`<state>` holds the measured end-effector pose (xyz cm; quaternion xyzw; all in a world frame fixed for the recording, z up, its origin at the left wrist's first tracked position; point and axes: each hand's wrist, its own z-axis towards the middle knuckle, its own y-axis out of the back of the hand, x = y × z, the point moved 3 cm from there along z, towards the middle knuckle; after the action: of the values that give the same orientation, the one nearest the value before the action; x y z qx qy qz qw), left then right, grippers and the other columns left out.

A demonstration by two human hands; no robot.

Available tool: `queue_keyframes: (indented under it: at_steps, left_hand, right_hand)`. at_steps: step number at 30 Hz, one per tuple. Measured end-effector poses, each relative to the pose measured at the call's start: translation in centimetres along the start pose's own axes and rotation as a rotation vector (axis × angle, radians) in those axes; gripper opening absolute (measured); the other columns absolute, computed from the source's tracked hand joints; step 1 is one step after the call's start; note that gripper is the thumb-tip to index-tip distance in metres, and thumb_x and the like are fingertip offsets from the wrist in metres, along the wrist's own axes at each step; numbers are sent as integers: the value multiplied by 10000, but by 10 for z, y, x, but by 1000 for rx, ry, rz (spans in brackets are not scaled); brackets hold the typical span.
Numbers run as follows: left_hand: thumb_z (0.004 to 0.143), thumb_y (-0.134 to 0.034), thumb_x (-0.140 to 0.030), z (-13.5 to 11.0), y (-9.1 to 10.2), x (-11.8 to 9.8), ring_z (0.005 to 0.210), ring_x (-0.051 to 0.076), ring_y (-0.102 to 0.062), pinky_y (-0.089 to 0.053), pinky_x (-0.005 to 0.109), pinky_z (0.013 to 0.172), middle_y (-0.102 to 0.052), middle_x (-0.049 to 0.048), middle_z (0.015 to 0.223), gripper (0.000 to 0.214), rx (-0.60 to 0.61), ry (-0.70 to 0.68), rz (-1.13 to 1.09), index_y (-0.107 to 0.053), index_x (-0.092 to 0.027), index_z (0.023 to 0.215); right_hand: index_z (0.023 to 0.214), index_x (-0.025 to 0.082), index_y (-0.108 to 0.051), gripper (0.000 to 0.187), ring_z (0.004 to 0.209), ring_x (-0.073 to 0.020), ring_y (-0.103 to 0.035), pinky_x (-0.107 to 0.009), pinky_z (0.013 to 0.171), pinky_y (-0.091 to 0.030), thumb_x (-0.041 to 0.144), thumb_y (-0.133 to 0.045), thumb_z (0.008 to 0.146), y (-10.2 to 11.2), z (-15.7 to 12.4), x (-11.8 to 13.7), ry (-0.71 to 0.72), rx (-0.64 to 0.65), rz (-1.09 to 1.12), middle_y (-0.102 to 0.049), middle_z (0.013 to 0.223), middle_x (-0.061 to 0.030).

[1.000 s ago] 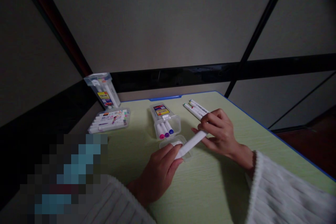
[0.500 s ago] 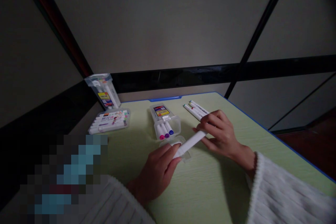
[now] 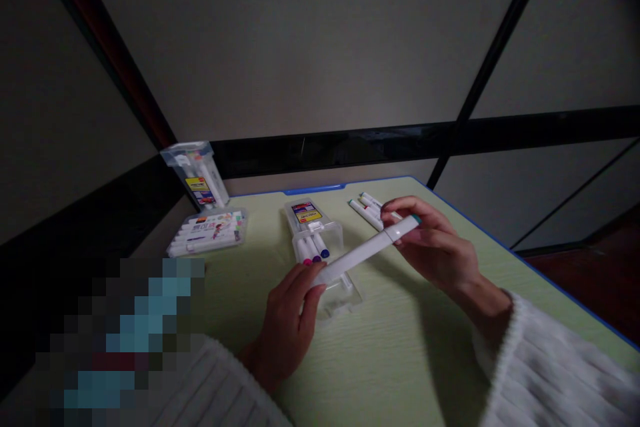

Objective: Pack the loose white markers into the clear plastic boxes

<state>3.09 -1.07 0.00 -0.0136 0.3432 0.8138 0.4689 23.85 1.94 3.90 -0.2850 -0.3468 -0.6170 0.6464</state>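
Above the pale green tabletop [image 3: 370,367], just over the near end of an opened clear plastic case, a white marker [image 3: 357,253] with a teal end is held aslant, its plain end low on the left and its teal end raised to the right. The left hand [image 3: 287,323] pinches the plain end between the thumb below and the fingers above, the fingers lying close together and bent over the barrel. The right hand [image 3: 437,247] is partly open around the teal end, its fingers curved and the forefinger reaching out behind the barrel; whether any of its fingers press on the marker cannot be told. Behind that hand, loose white markers [image 3: 367,213] lie side by side on the tabletop, partly hidden by its fingers. Under and beyond the held marker lies the clear plastic case [image 3: 300,230], a yellow and blue label on top and pink, purple and dark blue marker ends showing at its mouth. Its clear lid [image 3: 343,303] is swung down on the near side, close to the left hand's fingertips. Farther left, well apart from both hands, a flat marker case [image 3: 213,230] printed with a cartoon figure lies in front of an upright marker case [image 3: 197,177]. Both wrists emerge from white knitted sleeves [image 3: 545,360].
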Motion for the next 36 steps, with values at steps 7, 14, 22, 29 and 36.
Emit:
queue_keyframes:
  at_steps: [7,14,22,29,36]
  left_hand:
    - [859,-433,-170,0,-2,0,891,164,-641,-517,265,822,-690,52,923,234,19,-6,5,-588,-166,1034]
    - [881,-412,-230,-3,-4,-2,808,164,-650,-535,256,734,-681,72,898,249,50,-100,15,-554,-168,1076]
    - [887,-405,-220,-2,-6,-9,776,160,-635,-527,250,712,-662,82,861,238,107,-139,0,-535,-131,1065]
    - [879,-412,-191,0,-6,-7,773,153,-633,-521,230,729,-664,75,847,222,93,-121,-32,-556,-126,1036]
    - [881,-397,-179,0,-7,5,858,162,-638,-511,247,800,-681,74,904,222,63,-86,12,-565,-144,1021]
  right_hand:
    - [830,186,-560,384,390,-96,-356,-255,345,-300,499,-338,810,-17,-5,3,-193,147,237,-632,765,-97]
    - [697,199,-566,492,315,-51,-261,-210,297,-190,671,-432,726,-29,-6,-7,-336,78,456,-631,647,-32]
    - [635,185,-567,455,286,-27,-248,-183,278,-119,622,-486,736,-29,-4,-12,-329,43,547,-629,612,-7]
    - [646,187,-586,435,295,-26,-251,-183,285,-147,595,-484,758,-30,-5,-11,-315,49,589,-637,645,-9]
    - [782,180,-643,556,430,-68,-470,-202,425,-370,696,-457,696,-41,-15,-14,-412,201,831,-657,787,-56]
